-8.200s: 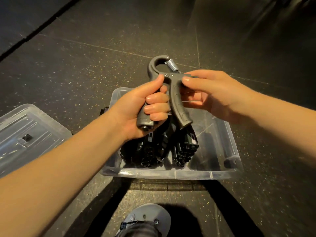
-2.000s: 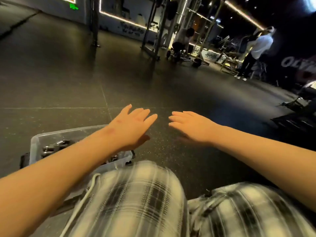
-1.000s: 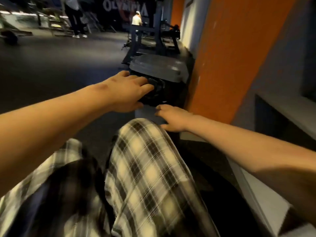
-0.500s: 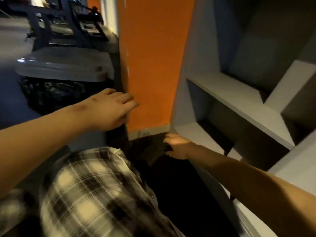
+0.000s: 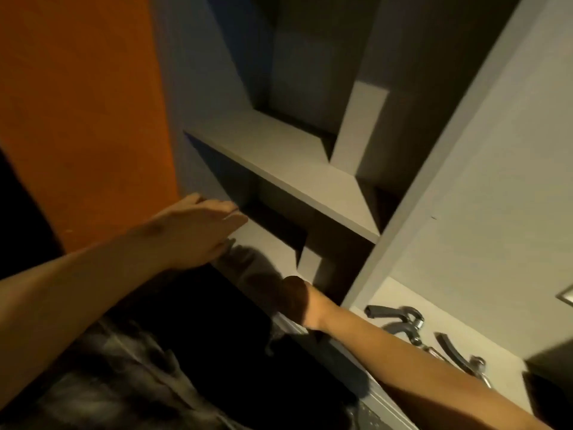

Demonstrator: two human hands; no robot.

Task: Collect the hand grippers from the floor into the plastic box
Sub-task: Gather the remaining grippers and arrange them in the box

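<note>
Fig., head view, L to R. Far L: orange wall panel [image 5: 80, 119]. Lower L: my plaid shorts [image 5: 102, 383], blurred. My left hand [image 5: 201, 231] is raised in front of the panel's rt edge and is released: fingers straight and close together, palm down, holding nothing, tips pointing toward the grey shelf unit [image 5: 279, 156]. Centre: the unit's open compartments, w/ one shelf board running diag. down to the rt and a vertical divider [image 5: 434, 181] rising from lower centre to upper rt. My right hand [image 5: 263, 271] is lower, just below the left hand, over the bottom board of the centre compartment. It lies in deep shadow and is blurred, so I cannot tell if it is released or clenched, nor if it touches the board. Rt of the divider, on the low shelf surface beyond my right forearm and apart from both hands, lie two grippers. The first hand gripper [image 5: 400, 321] has dark handles and a metal spring at its rt end. The second hand gripper [image 5: 459, 355] is near it to the rt, its lower part hidden by my forearm.
</note>
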